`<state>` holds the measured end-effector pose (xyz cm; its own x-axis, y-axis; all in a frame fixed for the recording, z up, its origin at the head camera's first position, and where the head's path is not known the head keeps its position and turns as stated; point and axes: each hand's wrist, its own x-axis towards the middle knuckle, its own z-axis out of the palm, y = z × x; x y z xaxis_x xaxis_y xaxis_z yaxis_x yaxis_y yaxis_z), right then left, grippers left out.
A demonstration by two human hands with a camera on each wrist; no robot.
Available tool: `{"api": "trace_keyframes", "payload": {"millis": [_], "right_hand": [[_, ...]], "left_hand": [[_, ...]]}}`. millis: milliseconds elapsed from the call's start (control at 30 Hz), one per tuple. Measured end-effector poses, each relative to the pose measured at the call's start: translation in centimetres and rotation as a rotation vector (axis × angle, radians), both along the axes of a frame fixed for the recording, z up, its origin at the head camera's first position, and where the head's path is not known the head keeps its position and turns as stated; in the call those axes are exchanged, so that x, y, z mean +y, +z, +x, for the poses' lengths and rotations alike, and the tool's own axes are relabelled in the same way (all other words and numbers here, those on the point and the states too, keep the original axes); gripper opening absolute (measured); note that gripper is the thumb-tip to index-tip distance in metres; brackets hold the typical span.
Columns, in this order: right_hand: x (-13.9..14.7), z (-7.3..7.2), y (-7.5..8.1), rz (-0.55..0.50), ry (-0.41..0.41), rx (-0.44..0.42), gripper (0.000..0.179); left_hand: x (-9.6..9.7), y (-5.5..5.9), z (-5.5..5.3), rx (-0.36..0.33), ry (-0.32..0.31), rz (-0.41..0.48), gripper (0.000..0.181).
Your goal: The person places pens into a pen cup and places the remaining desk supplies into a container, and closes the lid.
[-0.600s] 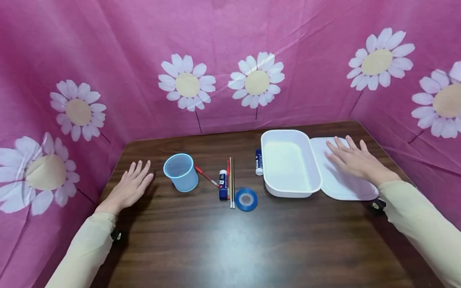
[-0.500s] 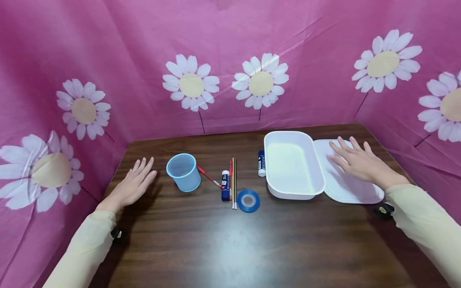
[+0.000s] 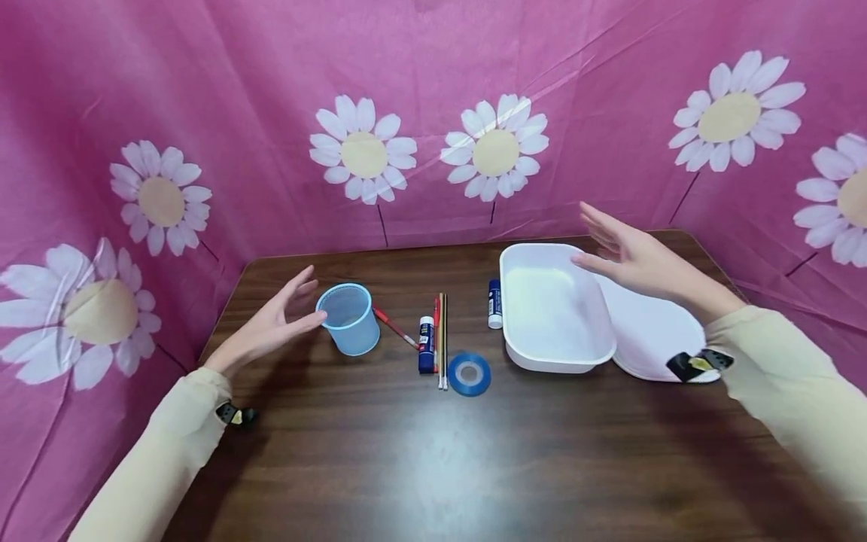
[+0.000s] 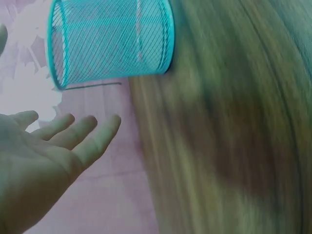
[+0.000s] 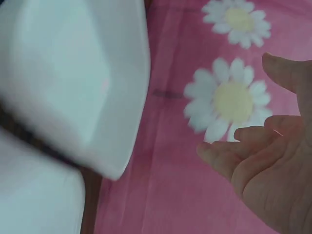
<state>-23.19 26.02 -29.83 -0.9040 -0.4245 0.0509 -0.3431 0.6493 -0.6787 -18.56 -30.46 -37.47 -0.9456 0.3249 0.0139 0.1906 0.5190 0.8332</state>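
My left hand is raised beside a light-blue mesh pen cup, its thumb tip overlapping the cup's rim in the head view. In the left wrist view the fingers spread apart near the mesh cup, holding nothing. My right hand hovers over the back right corner of a white plastic box, palm turned to the left and thumb apart from the fingers. From the right wrist, the hand shows with nothing in it, away from the box. A white lid lies under the right forearm.
Between cup and box lie a red pen, a glue stick, gold pencils beside another red pen, and a blue tape roll. A second glue stick lies against the box. A pink flowered cloth hangs behind the table.
Both hands have lifted from lying flat and turned inward. The left moved right to the cup; the right moved left and up from over the lid to the box's corner.
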Motion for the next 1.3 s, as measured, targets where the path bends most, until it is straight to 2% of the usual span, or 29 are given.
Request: {"api": "trace_keyframes", "payload": {"millis": [167,300,533,667,767,933,1133,1300], "right_hand": [[-4.5,-1.2,0.6,-0.128,0.042,-0.010,0.089],[-8.3,-2.1,0.2,-0.198,0.046,-0.067,0.089],[-14.2,-3.1,-2.9,-0.336,0.030,-0.268,0.089],[-17.1,-3.7,-5.3,-0.395,-0.037,-0.415,0.089],[-18.8,-3.8,-6.6,-0.363,-0.108,-0.487,0.090],[-20.5,-3.8,-8.2,-0.290,-0.171,-0.575,0.089],[-21.4,-3.9,-9.7,-0.229,-0.224,-0.638,0.079],[-21.8,-4.1,-10.9,-0.217,-0.252,-0.654,0.069]], "left_hand": [[0.9,-1.0,-0.7,-0.019,-0.014,0.043,0.088],[1.3,-1.8,-1.0,-0.037,0.006,0.066,0.089],[1.9,-2.7,-1.2,-0.069,0.038,0.104,0.090],[1.9,-3.1,-1.2,-0.084,0.053,0.129,0.091],[1.9,-3.4,-1.1,-0.089,0.061,0.158,0.089],[1.9,-3.7,-0.9,-0.100,0.046,0.215,0.081],[1.4,-4.1,-0.5,-0.052,-0.026,0.195,0.077],[1.0,-4.3,-0.6,-0.033,-0.097,0.226,0.075]]}}
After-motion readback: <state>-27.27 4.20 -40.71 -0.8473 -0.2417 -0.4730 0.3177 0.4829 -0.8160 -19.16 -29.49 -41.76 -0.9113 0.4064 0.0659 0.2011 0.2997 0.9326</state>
